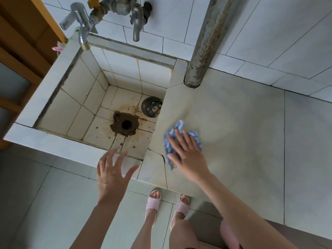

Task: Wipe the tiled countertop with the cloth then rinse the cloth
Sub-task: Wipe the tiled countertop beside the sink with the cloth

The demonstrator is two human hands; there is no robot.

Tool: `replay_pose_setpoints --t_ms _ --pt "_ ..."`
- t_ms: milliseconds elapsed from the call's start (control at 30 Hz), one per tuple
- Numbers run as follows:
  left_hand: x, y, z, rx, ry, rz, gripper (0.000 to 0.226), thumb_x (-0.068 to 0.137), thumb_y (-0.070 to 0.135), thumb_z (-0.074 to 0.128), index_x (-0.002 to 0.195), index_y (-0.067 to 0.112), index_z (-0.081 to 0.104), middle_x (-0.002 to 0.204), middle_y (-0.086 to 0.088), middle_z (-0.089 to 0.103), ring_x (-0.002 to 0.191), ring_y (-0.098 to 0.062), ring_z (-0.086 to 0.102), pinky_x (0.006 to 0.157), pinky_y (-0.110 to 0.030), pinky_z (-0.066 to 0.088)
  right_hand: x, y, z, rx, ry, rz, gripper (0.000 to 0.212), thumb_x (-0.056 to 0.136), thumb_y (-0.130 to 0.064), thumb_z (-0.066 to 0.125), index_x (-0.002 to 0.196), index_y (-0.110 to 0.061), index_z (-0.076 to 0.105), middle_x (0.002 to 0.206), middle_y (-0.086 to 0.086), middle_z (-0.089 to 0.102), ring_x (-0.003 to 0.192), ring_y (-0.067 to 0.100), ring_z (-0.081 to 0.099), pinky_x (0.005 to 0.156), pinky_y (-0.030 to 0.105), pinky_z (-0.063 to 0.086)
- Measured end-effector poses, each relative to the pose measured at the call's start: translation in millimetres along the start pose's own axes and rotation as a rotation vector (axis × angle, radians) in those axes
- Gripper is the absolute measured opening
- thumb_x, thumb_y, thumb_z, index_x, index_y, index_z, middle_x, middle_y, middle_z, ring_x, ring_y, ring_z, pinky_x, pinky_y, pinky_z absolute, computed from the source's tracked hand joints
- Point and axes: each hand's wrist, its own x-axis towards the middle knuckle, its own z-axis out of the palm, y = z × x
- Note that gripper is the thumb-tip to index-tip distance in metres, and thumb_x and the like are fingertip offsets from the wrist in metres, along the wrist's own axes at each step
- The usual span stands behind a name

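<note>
A blue and white checked cloth lies crumpled on the pale tiled countertop, close to its left edge by the sink. My right hand presses flat on the cloth with straight, spread fingers. My left hand hovers with fingers spread above the front rim of the tiled sink and holds nothing. Two metal taps stick out of the wall above the sink's back edge.
The sink floor has a rusty, stained drain hole and a round dark drain cover beside it. A corroded vertical pipe meets the countertop at the back. A crack runs through the counter's front corner. A wooden door frame stands left.
</note>
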Motion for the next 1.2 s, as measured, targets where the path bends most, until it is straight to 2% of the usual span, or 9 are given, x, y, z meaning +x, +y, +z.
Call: replay_pose_setpoints --t_ms 100,267,400,667,833,967,1067,1133,1200 --pt "-0.5 -0.3 0.7 0.007 0.008 0.013 0.060 0.078 0.063 0.043 0.118 0.021 0.057 0.131 -0.009 0.046 0.124 -0.027 0.035 0.100 -0.048 0.036 19.3 37.9 -10.9 -0.008 0.015 0.192 0.063 0.098 -0.055 0.009 0.148 -0.019 0.023 0.155 0.005 0.016 0.143 0.028 0.015 0.116 0.037 0.003" --pt "0.7 -6.0 -2.2 -0.077 0.027 -0.004 0.047 0.081 0.043 0.055 0.119 0.016 0.056 0.131 -0.010 0.047 0.123 -0.029 0.039 0.098 -0.049 0.039 46.1 26.8 -12.7 0.009 -0.023 0.430 0.065 0.088 -0.057 -0.003 0.146 -0.027 -0.011 0.157 0.003 -0.016 0.145 0.024 -0.013 0.113 0.034 -0.016" --pt "3.7 -13.5 -5.3 -0.059 0.022 -0.021 0.048 0.080 0.043 0.057 0.120 0.016 0.055 0.133 -0.011 0.044 0.124 -0.030 0.038 0.096 -0.049 0.040 51.5 -19.8 -8.6 0.070 -0.083 0.276 0.064 0.087 -0.056 -0.003 0.144 -0.029 -0.014 0.152 -0.001 -0.023 0.144 0.024 -0.018 0.111 0.034 -0.021" --pt "-0.5 -8.9 -1.5 -0.055 0.041 -0.051 0.048 0.082 0.037 0.059 0.124 0.014 0.052 0.136 -0.013 0.041 0.126 -0.032 0.035 0.097 -0.050 0.041 -13.0 -81.4 12.8 0.006 -0.026 0.046 0.056 0.100 -0.048 0.018 0.150 -0.022 0.021 0.157 0.004 0.017 0.146 0.027 0.011 0.116 0.043 0.014" --pt "-2.5 -4.8 -0.5 -0.063 0.033 -0.053 0.047 0.084 0.037 0.054 0.126 0.014 0.050 0.136 -0.012 0.041 0.126 -0.031 0.034 0.095 -0.050 0.043 -52.7 -29.9 12.8 -0.092 -0.067 0.159 0.057 0.101 -0.047 0.008 0.149 -0.021 0.022 0.158 0.007 0.012 0.146 0.031 0.003 0.118 0.049 0.011" --pt "-2.8 -5.9 0.0 -0.061 0.019 -0.057 0.047 0.085 0.037 0.053 0.126 0.014 0.050 0.136 -0.012 0.040 0.126 -0.032 0.034 0.095 -0.050 0.042 -85.6 1.0 10.3 -0.162 -0.095 0.415 0.061 0.101 -0.041 -0.001 0.147 -0.013 0.028 0.157 0.016 0.012 0.145 0.038 0.003 0.116 0.052 0.014" --pt "-2.9 -5.0 0.2 -0.065 0.026 -0.053 0.046 0.085 0.034 0.054 0.125 0.013 0.050 0.136 -0.012 0.041 0.126 -0.032 0.035 0.095 -0.051 0.042 -91.7 -22.3 11.2 -0.107 -0.066 0.549 0.062 0.100 -0.039 0.000 0.147 -0.010 0.028 0.156 0.019 0.012 0.144 0.038 0.003 0.116 0.051 0.013" --pt "-2.8 -4.4 0.3 -0.064 0.039 -0.042 0.045 0.085 0.033 0.056 0.124 0.011 0.051 0.134 -0.013 0.042 0.125 -0.032 0.036 0.093 -0.050 0.043 -89.9 -49.6 15.4 -0.060 -0.071 0.513 0.063 0.100 -0.038 -0.002 0.146 -0.012 0.031 0.156 0.019 0.011 0.144 0.039 0.004 0.115 0.053 0.012" --pt "-2.9 -5.1 0.0 -0.061 0.049 -0.034 0.045 0.084 0.032 0.056 0.123 0.011 0.052 0.133 -0.014 0.043 0.124 -0.032 0.037 0.093 -0.050 0.044 -84.0 -80.7 20.3 0.003 -0.044 0.440 0.056 0.100 -0.040 0.011 0.148 -0.015 0.028 0.156 0.016 0.015 0.144 0.036 0.010 0.114 0.050 0.016"
